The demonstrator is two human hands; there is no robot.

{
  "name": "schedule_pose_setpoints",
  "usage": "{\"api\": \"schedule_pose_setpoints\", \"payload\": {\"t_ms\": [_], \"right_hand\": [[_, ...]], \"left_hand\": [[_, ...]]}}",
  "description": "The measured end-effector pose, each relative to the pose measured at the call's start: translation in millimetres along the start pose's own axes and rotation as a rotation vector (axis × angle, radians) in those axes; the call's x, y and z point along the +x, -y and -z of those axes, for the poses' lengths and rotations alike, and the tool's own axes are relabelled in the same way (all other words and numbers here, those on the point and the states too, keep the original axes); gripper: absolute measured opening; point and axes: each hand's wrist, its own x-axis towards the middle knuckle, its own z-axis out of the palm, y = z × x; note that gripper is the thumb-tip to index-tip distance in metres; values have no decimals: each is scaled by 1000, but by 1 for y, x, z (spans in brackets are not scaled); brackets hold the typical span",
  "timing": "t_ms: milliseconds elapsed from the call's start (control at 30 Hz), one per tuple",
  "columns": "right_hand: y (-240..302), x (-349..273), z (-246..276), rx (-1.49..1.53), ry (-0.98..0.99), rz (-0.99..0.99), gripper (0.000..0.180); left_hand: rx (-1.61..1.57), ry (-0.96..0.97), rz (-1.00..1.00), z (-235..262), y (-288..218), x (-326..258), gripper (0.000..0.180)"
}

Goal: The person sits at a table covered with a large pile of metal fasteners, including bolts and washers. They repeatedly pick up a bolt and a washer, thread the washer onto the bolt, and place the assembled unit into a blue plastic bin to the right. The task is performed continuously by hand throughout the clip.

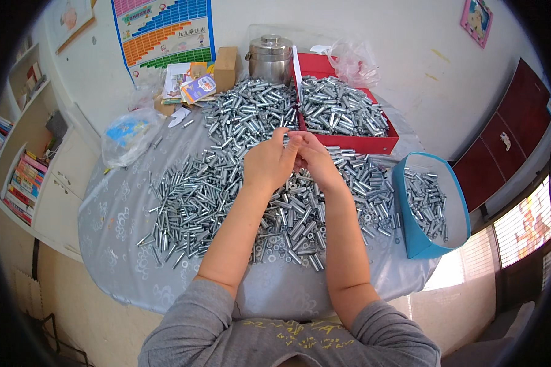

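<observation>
Holding my two hands together above the middle of the table [113, 214], I have my left hand [269, 162] and my right hand [315, 160] touching at the fingertips, pinched around a small metal piece [286, 138] that pokes up between them. It is silvery and shiny, short and tube-shaped like the rest, but my fingers cover most of it, so I cannot tell its exact form or which hand bears it.

Below my hands lies a wide heap of metal sleeves [226, 183], all the same bright zinc-grey, slim cylinders scattered every way across the grey patterned cloth. Small flat washers [275, 251] lie mixed in along the near edge of the heap, beside my forearms.

Behind the heap, a red tray [373, 145] is filled with more of the same pieces. To my right a blue bin [410, 232] leans at the table edge, with a thinner layer of them inside. A steel pot [270, 58] with a lid stands at the far side, a cardboard box [225, 68] just left of it, and a clear plastic bag [128, 136] lies at the far left.
</observation>
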Motion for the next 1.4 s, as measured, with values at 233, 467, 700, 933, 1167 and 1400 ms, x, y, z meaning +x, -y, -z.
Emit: {"api": "schedule_pose_setpoints", "payload": {"t_ms": [233, 467, 700, 933, 1167, 1400], "right_hand": [[-5, 2, 4, -91, 34, -191, 34], [-3, 0, 5, -65, 133, -337, 27], [-1, -3, -6, 222, -28, -195, 29], [-11, 2, -14, 186, -115, -210, 27], [-24, 10, 0, 92, -62, -250, 31], [-6, -2, 9, 315, 201, -303, 29]], "left_hand": [[0, -44, -7, -1, 7, 2, 70], [37, 63, 43, -3, 4, 2, 65], [3, 15, 41, -7, 11, 1, 62], [2, 63, 60, -12, 11, 1, 59], [13, 10, 61, -14, 12, 2, 59], [-14, 16, 77, -8, 13, 4, 60]]}}
